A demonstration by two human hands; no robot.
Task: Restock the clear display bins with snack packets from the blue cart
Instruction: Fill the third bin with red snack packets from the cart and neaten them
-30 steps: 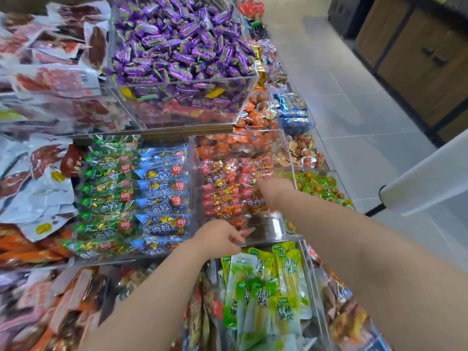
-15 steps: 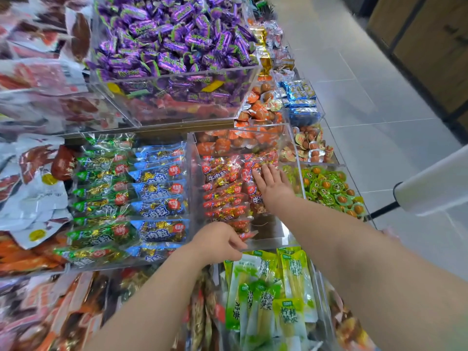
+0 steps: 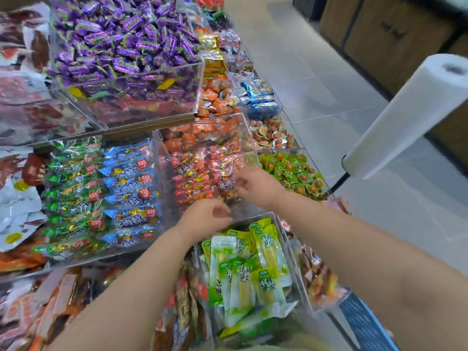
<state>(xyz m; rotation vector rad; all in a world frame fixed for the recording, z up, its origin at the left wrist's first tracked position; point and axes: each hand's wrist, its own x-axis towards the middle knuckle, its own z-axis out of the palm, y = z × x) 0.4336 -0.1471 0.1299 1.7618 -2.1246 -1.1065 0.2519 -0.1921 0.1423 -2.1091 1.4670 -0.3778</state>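
While both hands curl loosely, gripping nothing visible, red packets fill the clear bin

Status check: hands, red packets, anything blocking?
Right hand on red packets in clear bin. Left hand curled at bin's front, contents unclear. Nothing blocking.

White bag roll on a stand, grey tiled floor, wooden cabinets

I saw glossy, crinkled plastic wrappers on the purple candies upper left, clear bin walls (smooth, acrylic-looking), and a matt white roll at right.
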